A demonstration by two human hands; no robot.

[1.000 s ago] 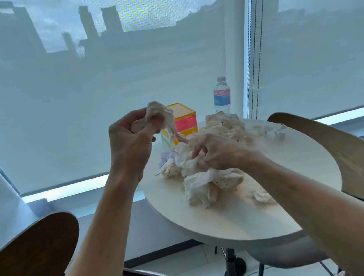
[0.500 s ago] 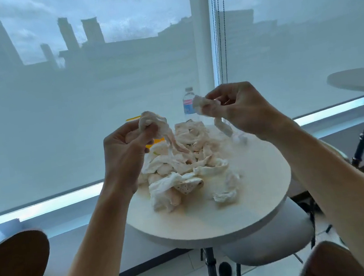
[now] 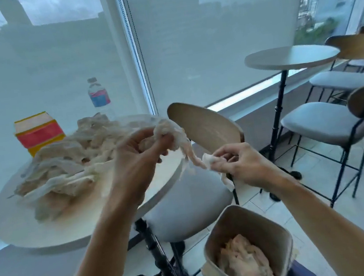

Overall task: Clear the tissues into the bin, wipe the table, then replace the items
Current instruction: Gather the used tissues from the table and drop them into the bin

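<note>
A heap of crumpled tissues [image 3: 64, 161] lies on the round white table [image 3: 50, 232]. My left hand [image 3: 135, 159] grips a twisted tissue [image 3: 176, 138] just past the table's right edge. My right hand [image 3: 239, 165] pinches a smaller white tissue [image 3: 209, 162] lower and further right, above the chair seat. The grey bin [image 3: 224, 231] stands on the floor below my right forearm, with tissues inside it [image 3: 244, 261]. A yellow and red tissue box [image 3: 38, 132] and a water bottle [image 3: 99, 97] stand at the table's far side.
A wooden-backed chair [image 3: 204, 126] with a grey seat [image 3: 185, 206] stands right of the table, next to the bin. A second round table [image 3: 290, 58] and more chairs [image 3: 325, 120] fill the right side. The window blinds [image 3: 210, 42] are close behind.
The view has swung right and down, bringing the bin into sight. Both hands have carried their tissues off the table toward the right; my right hand has dropped lower, nearer the bin.
</note>
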